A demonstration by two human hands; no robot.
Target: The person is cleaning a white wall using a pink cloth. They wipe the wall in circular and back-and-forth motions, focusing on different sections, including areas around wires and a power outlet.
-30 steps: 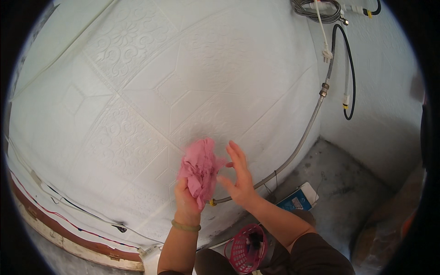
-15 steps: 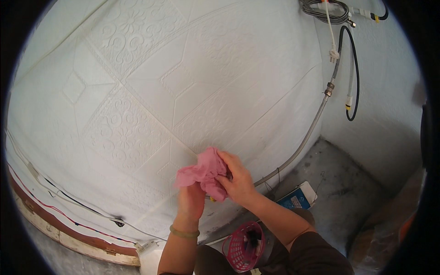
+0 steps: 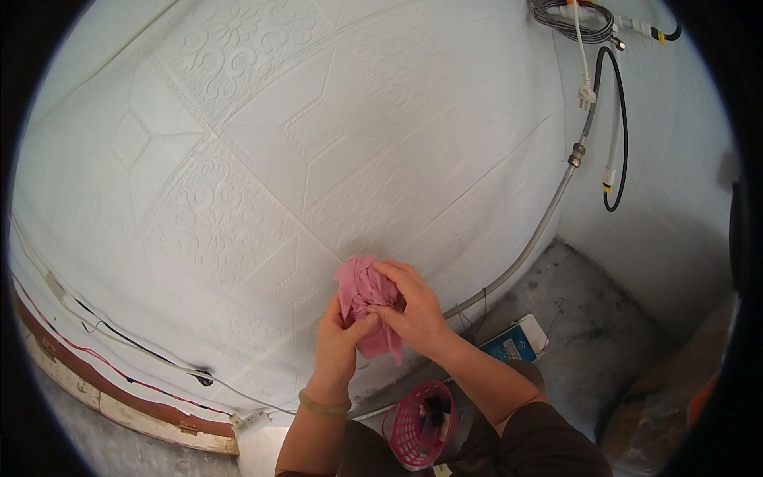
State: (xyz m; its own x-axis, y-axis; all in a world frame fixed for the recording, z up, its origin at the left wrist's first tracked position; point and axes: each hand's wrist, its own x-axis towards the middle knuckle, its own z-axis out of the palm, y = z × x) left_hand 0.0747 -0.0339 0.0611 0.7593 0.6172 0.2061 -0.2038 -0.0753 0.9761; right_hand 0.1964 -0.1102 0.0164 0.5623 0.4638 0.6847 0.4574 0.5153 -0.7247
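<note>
A crumpled pink cloth (image 3: 369,288) is bunched between my two hands, in front of the white embossed wall covering (image 3: 270,159). My left hand (image 3: 338,338) grips its lower left side, thumb laid across the folds. From the right, my right hand (image 3: 413,310) closes over the cloth with fingers curled on its top and thumb pressed near the left thumb. One corner of the cloth hangs below the hands. Whether anything is wrapped inside the folds is hidden. A bracelet (image 3: 324,404) circles my left wrist.
Below my hands stands a pink plastic basket (image 3: 397,433) holding dark items. A blue and white box (image 3: 513,343) lies on the grey floor (image 3: 580,294). A grey hose (image 3: 548,226) runs along the wall to the right corner, near a hanging plug (image 3: 586,97). Cables (image 3: 119,342) trail at left.
The cloth has been gathered from a spread, left-reaching shape into a tighter bundle. My left hand has come up from beneath it, and its thumb now shows on top.
</note>
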